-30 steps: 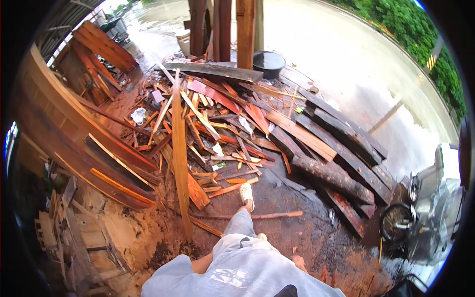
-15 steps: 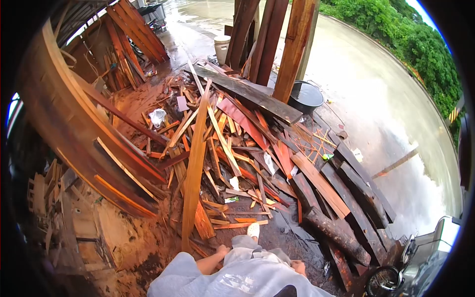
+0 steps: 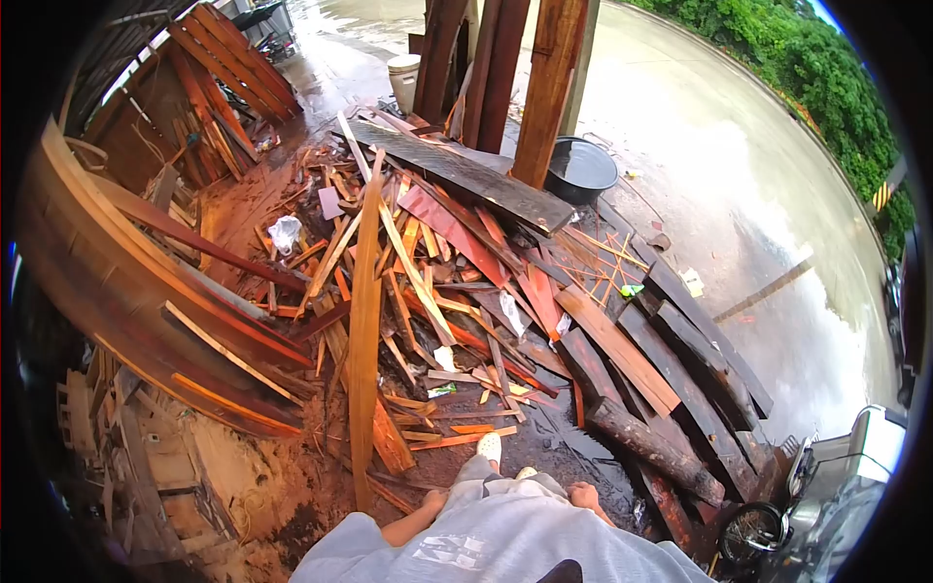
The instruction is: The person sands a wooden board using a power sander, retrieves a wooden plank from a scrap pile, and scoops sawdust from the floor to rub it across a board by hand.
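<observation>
Minding shoe (image 3: 489, 448) placement beside loose offcuts (image 3: 464, 439), holding left hand (image 3: 433, 499) and right hand (image 3: 585, 495) low, showing fingers too unclearly to tell their state.

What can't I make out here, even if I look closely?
All in the head view:
Left hand and right hand: palms turned away and fingers too small, so I can't tell whether they're open.
Shirt print: too blurred to read.
Ground under the scrap wood: hidden by the pieces on top.
Motorbike: its far end is cut off by the dark rim.
Tub: too small and shiny to tell what's inside.
</observation>
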Action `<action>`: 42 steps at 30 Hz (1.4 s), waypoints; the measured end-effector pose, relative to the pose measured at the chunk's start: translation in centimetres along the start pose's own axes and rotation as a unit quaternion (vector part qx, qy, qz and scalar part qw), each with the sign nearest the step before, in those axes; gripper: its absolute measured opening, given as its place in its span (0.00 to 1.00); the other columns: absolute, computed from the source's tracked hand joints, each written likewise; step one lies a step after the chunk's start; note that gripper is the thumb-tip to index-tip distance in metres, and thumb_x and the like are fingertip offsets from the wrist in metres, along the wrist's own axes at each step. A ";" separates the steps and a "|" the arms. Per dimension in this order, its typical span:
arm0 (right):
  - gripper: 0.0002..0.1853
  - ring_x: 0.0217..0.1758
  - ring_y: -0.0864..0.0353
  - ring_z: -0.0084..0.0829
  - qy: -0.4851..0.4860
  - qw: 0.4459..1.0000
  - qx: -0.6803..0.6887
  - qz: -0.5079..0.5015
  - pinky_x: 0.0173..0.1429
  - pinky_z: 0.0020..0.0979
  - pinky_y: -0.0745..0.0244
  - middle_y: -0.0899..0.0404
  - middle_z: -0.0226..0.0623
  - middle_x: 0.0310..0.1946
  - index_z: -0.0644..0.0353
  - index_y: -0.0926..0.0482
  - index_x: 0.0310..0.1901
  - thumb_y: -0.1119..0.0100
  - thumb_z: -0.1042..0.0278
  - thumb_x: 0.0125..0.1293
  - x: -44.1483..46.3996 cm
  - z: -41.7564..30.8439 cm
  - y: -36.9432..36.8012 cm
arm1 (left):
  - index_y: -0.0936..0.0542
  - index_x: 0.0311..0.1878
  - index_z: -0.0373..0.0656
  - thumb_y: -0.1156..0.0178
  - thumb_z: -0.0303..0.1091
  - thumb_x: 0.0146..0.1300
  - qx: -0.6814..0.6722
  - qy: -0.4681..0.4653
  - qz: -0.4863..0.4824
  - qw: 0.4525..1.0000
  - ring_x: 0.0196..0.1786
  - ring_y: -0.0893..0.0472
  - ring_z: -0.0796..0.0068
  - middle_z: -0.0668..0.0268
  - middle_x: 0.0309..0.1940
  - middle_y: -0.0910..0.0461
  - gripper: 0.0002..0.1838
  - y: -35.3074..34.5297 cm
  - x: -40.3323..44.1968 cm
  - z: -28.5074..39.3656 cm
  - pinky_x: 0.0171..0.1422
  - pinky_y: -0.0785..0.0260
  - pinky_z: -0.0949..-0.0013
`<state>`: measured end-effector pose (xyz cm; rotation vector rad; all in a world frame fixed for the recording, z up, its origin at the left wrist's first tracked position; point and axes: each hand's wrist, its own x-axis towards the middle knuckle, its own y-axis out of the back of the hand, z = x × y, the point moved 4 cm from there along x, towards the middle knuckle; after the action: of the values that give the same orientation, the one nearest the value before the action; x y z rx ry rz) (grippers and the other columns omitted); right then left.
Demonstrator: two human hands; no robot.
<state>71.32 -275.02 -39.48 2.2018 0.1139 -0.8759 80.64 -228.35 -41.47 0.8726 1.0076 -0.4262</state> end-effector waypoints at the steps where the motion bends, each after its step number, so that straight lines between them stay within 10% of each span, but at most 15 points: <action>1: 0.19 0.60 0.18 0.47 0.056 0.997 -0.048 -0.013 0.66 0.39 0.24 0.15 0.44 0.55 0.51 0.11 0.47 0.40 0.53 0.60 0.2 0.5 0.2 | 0.15 0.55 0.39 0.43 0.58 0.68 0.000 -0.002 -0.004 1.000 0.62 0.19 0.46 0.45 0.57 0.18 0.30 -0.1 0.0 0.5 0.66 0.29 0.51; 2: 0.12 0.57 0.15 0.39 -0.007 0.999 -0.024 0.041 0.59 0.37 0.18 0.12 0.37 0.48 0.47 0.10 0.41 0.39 0.66 0.57 0.3 1.3 0.0 | 0.15 0.55 0.38 0.43 0.57 0.68 -0.029 -0.012 -0.008 0.999 0.62 0.19 0.45 0.44 0.57 0.18 0.30 -0.1 -0.1 1.1 0.66 0.29 0.51; 8: 0.09 0.54 0.14 0.43 -0.009 1.000 -0.016 -0.008 0.54 0.40 0.16 0.11 0.38 0.41 0.50 0.11 0.36 0.37 0.65 0.53 0.5 4.8 0.9 | 0.34 0.73 0.31 0.53 0.69 0.70 -0.367 0.045 0.037 0.928 0.76 0.33 0.47 0.36 0.71 0.33 0.48 1.4 -1.6 9.8 0.75 0.38 0.52; 11: 0.11 0.53 0.14 0.46 -0.086 0.993 0.040 -0.074 0.52 0.42 0.16 0.12 0.42 0.43 0.51 0.11 0.37 0.37 0.61 0.55 -1.6 2.0 4.9 | 0.49 0.80 0.34 0.46 0.75 0.62 -0.241 0.028 0.072 0.967 0.79 0.41 0.43 0.36 0.77 0.44 0.59 3.5 -1.7 14.5 0.79 0.42 0.50; 13: 0.17 0.52 0.13 0.51 0.008 0.931 -0.283 -0.232 0.57 0.45 0.18 0.13 0.53 0.45 0.54 0.12 0.47 0.44 0.55 0.66 1.3 5.4 3.6 | 0.56 0.81 0.38 0.41 0.76 0.58 -0.188 0.015 0.040 0.981 0.80 0.43 0.40 0.37 0.78 0.48 0.64 3.5 -0.9 15.9 0.80 0.43 0.48; 17: 0.15 0.46 0.13 0.53 0.167 0.896 -0.336 -0.237 0.51 0.49 0.17 0.13 0.51 0.41 0.61 0.13 0.40 0.45 0.59 0.65 5.0 -1.8 9.1 | 0.67 0.83 0.44 0.31 0.74 0.47 -0.004 0.052 -0.046 0.998 0.80 0.45 0.35 0.39 0.80 0.55 0.75 2.7 4.5 17.7 0.80 0.47 0.40; 18: 0.16 0.44 0.14 0.57 0.063 0.969 -0.216 -0.098 0.49 0.52 0.18 0.13 0.53 0.38 0.63 0.14 0.34 0.43 0.58 0.63 7.3 -2.9 10.6 | 0.69 0.82 0.46 0.29 0.73 0.47 -0.044 0.052 -0.041 0.997 0.80 0.47 0.33 0.40 0.81 0.57 0.76 4.1 6.4 18.5 0.79 0.46 0.36; 21: 0.20 0.46 0.15 0.59 -0.021 0.990 0.003 0.143 0.53 0.53 0.22 0.15 0.58 0.36 0.66 0.15 0.35 0.45 0.54 0.63 16.8 -7.6 16.2 | 0.71 0.82 0.48 0.27 0.73 0.44 -0.022 0.048 -0.086 0.995 0.80 0.49 0.33 0.41 0.82 0.59 0.78 6.5 10.9 20.8 0.79 0.46 0.35; 26: 0.22 0.52 0.15 0.55 0.042 0.968 -0.010 0.248 0.55 0.48 0.23 0.14 0.56 0.46 0.64 0.16 0.51 0.43 0.53 0.68 35.0 -25.2 29.3 | 0.75 0.81 0.49 0.26 0.74 0.41 0.085 0.122 -0.184 0.972 0.80 0.49 0.32 0.41 0.82 0.60 0.82 5.6 12.9 24.6 0.79 0.49 0.32; 29: 0.26 0.30 0.17 0.34 0.050 0.968 0.088 0.232 0.39 0.35 0.21 0.17 0.40 0.28 0.68 0.19 0.39 0.42 0.46 0.73 50.9 -26.9 33.0 | 0.74 0.82 0.48 0.24 0.73 0.39 0.082 0.127 -0.208 0.966 0.80 0.50 0.33 0.41 0.82 0.60 0.83 6.0 14.3 24.4 0.80 0.50 0.32; 31: 0.29 0.14 0.36 0.20 0.013 0.929 0.349 0.123 0.21 0.27 0.39 0.36 0.23 0.15 0.53 0.27 0.26 0.41 0.34 0.69 61.3 -27.3 33.9 | 0.72 0.82 0.47 0.23 0.73 0.38 0.058 0.122 -0.209 0.969 0.81 0.50 0.35 0.40 0.82 0.61 0.83 4.9 17.9 23.1 0.80 0.51 0.33; 33: 0.33 0.14 0.44 0.19 -0.070 0.918 0.341 0.192 0.19 0.28 0.47 0.44 0.20 0.15 0.58 0.22 0.32 0.42 0.28 0.67 69.4 -28.0 34.9 | 0.65 0.83 0.42 0.22 0.71 0.38 -0.224 0.056 0.111 0.967 0.82 0.50 0.41 0.42 0.82 0.59 0.81 3.0 23.6 19.4 0.81 0.48 0.38; 36: 0.31 0.11 0.49 0.20 -0.063 0.924 0.324 0.195 0.17 0.29 0.56 0.50 0.19 0.12 0.44 0.19 0.49 0.50 0.23 0.68 78.4 -30.3 36.5 | 0.58 0.82 0.39 0.23 0.64 0.45 -0.191 0.174 0.092 0.962 0.81 0.47 0.46 0.43 0.80 0.53 0.72 7.4 23.6 23.9 0.80 0.44 0.45; 38: 0.31 0.14 0.40 0.24 -0.054 0.871 0.469 0.134 0.19 0.33 0.46 0.38 0.25 0.15 0.45 0.18 0.50 0.46 0.24 0.67 84.3 -29.0 35.6 | 0.51 0.81 0.44 0.22 0.46 0.48 -0.068 0.241 0.132 0.959 0.70 0.30 0.45 0.49 0.71 0.33 0.62 7.3 25.0 25.3 0.72 0.34 0.50; 42: 0.28 0.29 0.20 0.33 0.023 0.791 0.597 0.129 0.30 0.36 0.25 0.17 0.34 0.32 0.49 0.20 0.53 0.41 0.31 0.68 88.7 -31.5 32.4 | 0.49 0.81 0.47 0.25 0.40 0.49 -0.089 0.216 0.157 0.960 0.66 0.27 0.44 0.51 0.69 0.31 0.58 10.9 23.7 28.3 0.69 0.32 0.48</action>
<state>167.20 -292.92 -59.50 3.2555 -0.9617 -0.8116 115.30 -242.57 -50.33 0.9623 1.2571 0.1330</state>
